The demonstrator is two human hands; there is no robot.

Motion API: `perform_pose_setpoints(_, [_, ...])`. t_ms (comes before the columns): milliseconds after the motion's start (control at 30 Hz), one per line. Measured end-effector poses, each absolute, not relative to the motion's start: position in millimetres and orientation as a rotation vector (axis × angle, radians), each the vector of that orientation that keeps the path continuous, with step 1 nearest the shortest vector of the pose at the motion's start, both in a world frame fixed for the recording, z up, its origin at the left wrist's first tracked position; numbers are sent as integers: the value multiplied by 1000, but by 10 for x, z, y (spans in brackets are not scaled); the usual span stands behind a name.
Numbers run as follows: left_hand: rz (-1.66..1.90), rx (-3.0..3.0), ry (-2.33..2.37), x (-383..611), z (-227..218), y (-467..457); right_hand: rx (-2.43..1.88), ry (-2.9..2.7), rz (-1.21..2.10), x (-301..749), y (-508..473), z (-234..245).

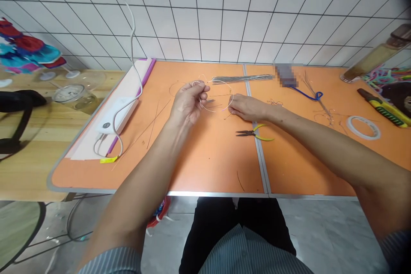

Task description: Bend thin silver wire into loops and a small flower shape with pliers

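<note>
My left hand is raised over the orange table, thumb and fingers pinched on a thin, pale wire that curves in an open loop toward the right. Beside the loop's right side, my right hand rests low at the tabletop with its fingers curled under. Whatever those fingers hold, if anything, is hidden. Just below the right hand lie needle-nose pliers with yellow handles, jaws pointing left. A bundle of straight metal wires lies behind both hands. Loose wire pieces are scattered around them.
A white power strip with its cable lies at left. To the right are a blue cord, a white ring-shaped roll, a yellow-and-black utility knife and a tall bottle. A metal seam crosses the orange table.
</note>
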State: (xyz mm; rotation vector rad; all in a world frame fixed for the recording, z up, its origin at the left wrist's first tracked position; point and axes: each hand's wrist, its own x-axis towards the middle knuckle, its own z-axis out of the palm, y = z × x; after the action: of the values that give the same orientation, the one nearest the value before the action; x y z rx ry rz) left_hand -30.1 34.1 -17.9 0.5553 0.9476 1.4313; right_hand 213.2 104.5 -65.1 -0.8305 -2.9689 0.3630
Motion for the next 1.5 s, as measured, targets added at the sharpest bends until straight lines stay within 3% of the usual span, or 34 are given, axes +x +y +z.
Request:
perform_pose_setpoints(800, [1324,458,898,-399,-369,486,-1237,-2628,459,2117,673,-690])
perform_pose_setpoints(1500, [1331,420,856,-430,-284,455,-1210,-2624,456,1741,806,-583])
